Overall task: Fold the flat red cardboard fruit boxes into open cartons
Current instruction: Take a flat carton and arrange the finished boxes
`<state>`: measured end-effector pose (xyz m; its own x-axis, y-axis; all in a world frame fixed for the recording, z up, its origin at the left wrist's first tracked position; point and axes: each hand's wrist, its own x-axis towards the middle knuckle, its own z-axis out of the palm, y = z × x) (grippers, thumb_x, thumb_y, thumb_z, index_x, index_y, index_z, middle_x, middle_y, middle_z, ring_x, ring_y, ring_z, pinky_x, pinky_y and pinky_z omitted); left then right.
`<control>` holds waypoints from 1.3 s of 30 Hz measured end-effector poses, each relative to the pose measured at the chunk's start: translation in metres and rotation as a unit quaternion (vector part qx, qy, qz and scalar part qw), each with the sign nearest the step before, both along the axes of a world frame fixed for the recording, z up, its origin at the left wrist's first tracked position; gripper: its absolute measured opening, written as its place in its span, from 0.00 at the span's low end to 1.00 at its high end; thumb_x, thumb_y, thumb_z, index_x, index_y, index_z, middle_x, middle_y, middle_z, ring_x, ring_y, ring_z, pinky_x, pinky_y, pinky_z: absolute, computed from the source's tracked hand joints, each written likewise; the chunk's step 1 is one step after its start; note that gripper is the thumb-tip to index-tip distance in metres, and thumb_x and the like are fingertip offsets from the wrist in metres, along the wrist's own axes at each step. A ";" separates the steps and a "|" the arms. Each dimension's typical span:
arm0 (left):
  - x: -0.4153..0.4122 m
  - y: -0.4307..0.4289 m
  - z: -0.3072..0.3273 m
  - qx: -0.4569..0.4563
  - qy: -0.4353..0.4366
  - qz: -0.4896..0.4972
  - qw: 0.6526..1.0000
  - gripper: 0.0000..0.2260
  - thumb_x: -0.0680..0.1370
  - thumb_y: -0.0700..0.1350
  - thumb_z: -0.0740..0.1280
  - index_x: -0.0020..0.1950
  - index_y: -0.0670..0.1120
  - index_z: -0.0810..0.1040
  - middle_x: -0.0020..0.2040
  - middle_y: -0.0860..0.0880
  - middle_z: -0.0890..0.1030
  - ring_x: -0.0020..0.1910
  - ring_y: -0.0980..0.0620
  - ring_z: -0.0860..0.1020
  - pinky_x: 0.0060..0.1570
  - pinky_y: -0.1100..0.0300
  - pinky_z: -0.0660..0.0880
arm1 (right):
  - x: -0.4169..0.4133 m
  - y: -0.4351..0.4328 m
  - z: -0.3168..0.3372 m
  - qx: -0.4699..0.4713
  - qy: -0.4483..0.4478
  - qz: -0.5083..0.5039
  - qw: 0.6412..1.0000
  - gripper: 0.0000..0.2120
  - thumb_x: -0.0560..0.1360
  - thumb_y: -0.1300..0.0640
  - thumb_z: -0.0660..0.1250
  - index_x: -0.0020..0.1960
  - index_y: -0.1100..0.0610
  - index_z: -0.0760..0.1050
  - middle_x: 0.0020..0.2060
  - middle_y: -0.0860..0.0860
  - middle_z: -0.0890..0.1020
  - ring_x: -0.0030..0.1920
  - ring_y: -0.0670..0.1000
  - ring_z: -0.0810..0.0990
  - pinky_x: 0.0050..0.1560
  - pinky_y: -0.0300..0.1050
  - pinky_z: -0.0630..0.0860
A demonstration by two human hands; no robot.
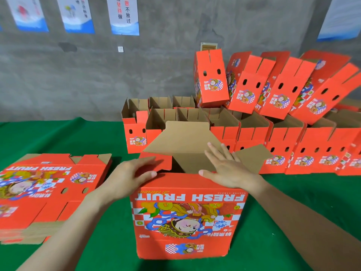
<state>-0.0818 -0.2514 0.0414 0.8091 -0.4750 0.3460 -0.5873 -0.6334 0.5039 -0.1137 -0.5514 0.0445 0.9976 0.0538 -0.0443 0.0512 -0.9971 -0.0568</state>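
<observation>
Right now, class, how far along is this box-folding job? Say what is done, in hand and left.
Done: rows of open cartons stand at the back, tilted cartons piled on them. In hand: one carton in front, the left hand resting on its red flap, the right hand flat over its brown flaps. Left: a stack of flat boxes beside it.

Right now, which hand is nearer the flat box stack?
Left. The left hand rests on the red flap beside the flat stack; the right hand lies farther right, on a brown flap.
</observation>
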 end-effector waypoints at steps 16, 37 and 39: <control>0.048 -0.029 0.000 0.104 0.131 0.071 0.983 0.34 0.74 0.60 0.66 0.76 0.63 0.52 0.77 0.45 0.53 0.73 0.42 0.60 0.70 0.53 0.59 | -0.010 -0.004 -0.007 0.049 -0.191 -0.040 0.980 0.30 0.78 0.41 0.60 0.75 0.51 0.59 0.78 0.53 0.53 0.77 0.53 0.49 0.75 0.52 0.41; 0.057 -0.027 -0.001 0.065 0.141 0.062 0.986 0.40 0.69 0.61 0.72 0.76 0.62 0.56 0.74 0.50 0.55 0.70 0.45 0.64 0.67 0.55 0.63 | -0.030 -0.034 -0.009 0.290 -0.168 0.083 0.938 0.21 0.75 0.63 0.69 0.67 0.57 0.73 0.69 0.48 0.71 0.70 0.41 0.65 0.74 0.44 0.58; 0.056 -0.029 0.000 0.058 0.126 0.057 0.989 0.39 0.69 0.60 0.72 0.76 0.59 0.58 0.75 0.52 0.53 0.71 0.46 0.63 0.67 0.55 0.62 | -0.031 -0.037 -0.007 0.283 -0.156 0.087 0.942 0.20 0.75 0.59 0.69 0.66 0.56 0.74 0.68 0.46 0.72 0.70 0.40 0.65 0.73 0.40 0.57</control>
<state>-0.0259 -0.2805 0.0412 0.9135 -0.3999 0.0754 -0.3735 -0.7504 0.5454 -0.1451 -0.5885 0.0374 0.9310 0.1448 0.3350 0.3140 -0.7859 -0.5327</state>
